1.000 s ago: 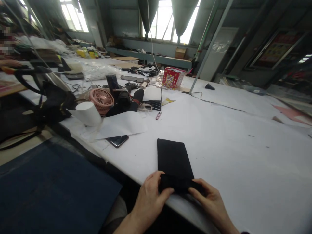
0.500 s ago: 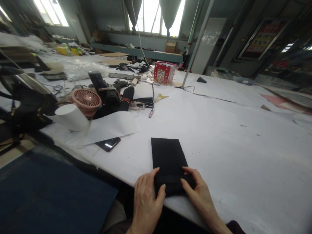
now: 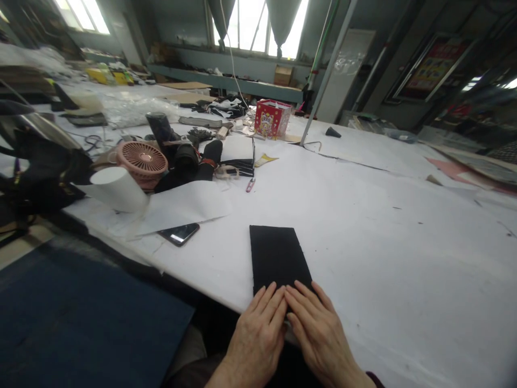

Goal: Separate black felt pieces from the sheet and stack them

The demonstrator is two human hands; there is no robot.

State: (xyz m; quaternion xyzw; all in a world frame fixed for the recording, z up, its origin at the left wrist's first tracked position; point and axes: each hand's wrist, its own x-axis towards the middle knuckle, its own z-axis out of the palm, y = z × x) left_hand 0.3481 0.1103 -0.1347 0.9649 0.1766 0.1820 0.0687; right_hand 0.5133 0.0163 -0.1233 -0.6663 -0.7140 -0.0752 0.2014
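Note:
A flat black rectangular piece, seemingly fabric [image 3: 278, 253], lies at the table's front edge. Across its near end my left hand [image 3: 260, 328] rests with the fingers stretched out flat. My right hand [image 3: 317, 326] lies beside it, fingers also extended, and the fingertips of the two hands meet near the middle of the piece. Both palms cover the near part of the black piece, so its lower edge is hidden.
A phone [image 3: 180, 234] lies left, partly under a curled white paper sheet [image 3: 189, 205]. Behind are a pink fan [image 3: 142, 159], a small pink-handled tool [image 3: 250, 185] and a red box [image 3: 272, 118]. A metal pole [image 3: 323, 81] rises from the white table [image 3: 383, 242].
Both hands have gone from gripping the sides of a folded near end to lying flat over it, fingertips together. The black piece stays nearly in place.

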